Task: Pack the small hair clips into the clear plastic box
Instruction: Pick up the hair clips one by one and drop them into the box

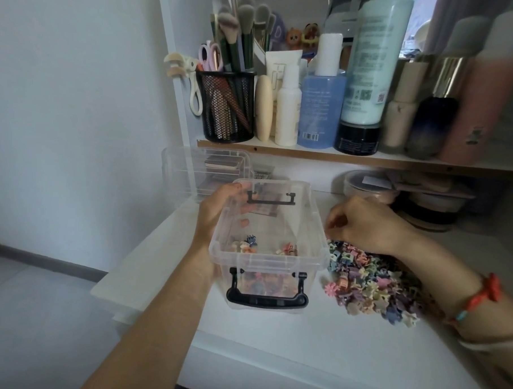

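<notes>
Left hand (220, 207) gripped the clear plastic box (267, 260) by its far-left rim to steady it; right hand (365, 222) curled over the hair clips (374, 286) heaped to its right, grasp hidden.

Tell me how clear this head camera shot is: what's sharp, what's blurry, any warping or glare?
Head view: soft, even light with no hard shadows. The clear plastic box and the pile of hair clips are reasonably sharp. The bottles at the far right smear into blur and lean, which is wide-angle stretch toward the edge. There is only a pale sheen on the box's walls, no strong glare.
</notes>
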`<state>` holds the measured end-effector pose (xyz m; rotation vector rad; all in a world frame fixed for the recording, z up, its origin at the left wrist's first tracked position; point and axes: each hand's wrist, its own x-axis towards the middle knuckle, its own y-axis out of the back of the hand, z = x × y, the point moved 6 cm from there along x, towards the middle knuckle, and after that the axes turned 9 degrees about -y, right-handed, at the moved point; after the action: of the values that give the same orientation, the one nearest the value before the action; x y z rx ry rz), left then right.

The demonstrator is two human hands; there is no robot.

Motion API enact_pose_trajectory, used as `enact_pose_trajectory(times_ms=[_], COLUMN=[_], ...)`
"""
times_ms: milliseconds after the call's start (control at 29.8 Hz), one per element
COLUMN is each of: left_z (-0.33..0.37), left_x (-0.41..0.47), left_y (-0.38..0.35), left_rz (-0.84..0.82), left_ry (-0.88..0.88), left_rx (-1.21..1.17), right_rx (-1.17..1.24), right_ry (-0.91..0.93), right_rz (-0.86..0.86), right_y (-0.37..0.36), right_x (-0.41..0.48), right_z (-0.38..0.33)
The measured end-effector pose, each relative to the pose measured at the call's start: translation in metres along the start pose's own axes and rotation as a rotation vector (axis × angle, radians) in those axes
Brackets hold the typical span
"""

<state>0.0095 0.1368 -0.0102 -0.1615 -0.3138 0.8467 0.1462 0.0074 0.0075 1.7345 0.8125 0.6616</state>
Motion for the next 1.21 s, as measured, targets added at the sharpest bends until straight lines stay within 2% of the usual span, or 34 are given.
enact_pose_trajectory(times_ms=[67,168,235,269,336,403,538,605,706,773,840,941,1042,1210], left_z=[0.000,0.001,0.001,0.001,0.000,0.001,0.001,0.001,0.000,0.000,0.001,0.001,0.001,0.000], left_x=[-0.001,-0.001,-0.001,-0.001,-0.001,0.000,0.000,0.000,0.000,0.000,-0.001,-0.001,-0.002,0.000], left_y=[0.000,-0.001,-0.001,0.000,0.000,-0.001,-0.001,0.000,-0.001,-0.001,-0.001,-0.002,-0.001,-0.001], left_rz=[-0.003,-0.008,-0.006,0.000,0.013,0.016,0.005,0.001,-0.006,0.001,0.009,0.002,0.018,0.007], left_ry=[-0.002,-0.005,-0.007,-0.008,-0.008,-0.004,0.006,0.008,0.011,0.013,0.013,0.018,0.016,0.024], left_rx=[0.003,0.000,0.003,0.004,-0.002,-0.004,-0.012,-0.006,-0.006,-0.005,0.003,0.008,0.003,-0.002], right_rx=[0.064,0.557,0.866,0.903,0.832,0.671,0.162,0.049,0.002,0.043,0.181,0.604,0.936,0.979], right_ry=[-0.001,0.039,0.159,0.209,0.232,0.166,0.080,0.089,0.083,0.058,0.033,0.082,0.199,0.290], right_rz=[0.100,0.338,0.332,0.285,0.215,0.151,-0.123,-0.133,-0.090,-0.054,0.049,0.161,0.130,0.110], right_y=[0.008,0.036,0.047,0.048,0.045,0.039,0.011,0.003,0.000,0.002,0.013,0.033,0.041,0.041], right_x=[0.001,-0.006,-0.013,-0.015,-0.015,-0.009,-0.006,-0.007,-0.005,-0.003,-0.002,-0.008,-0.018,-0.023], right_z=[0.000,-0.002,-0.012,-0.018,-0.023,-0.016,-0.004,-0.004,-0.005,-0.004,-0.003,-0.011,-0.027,-0.041])
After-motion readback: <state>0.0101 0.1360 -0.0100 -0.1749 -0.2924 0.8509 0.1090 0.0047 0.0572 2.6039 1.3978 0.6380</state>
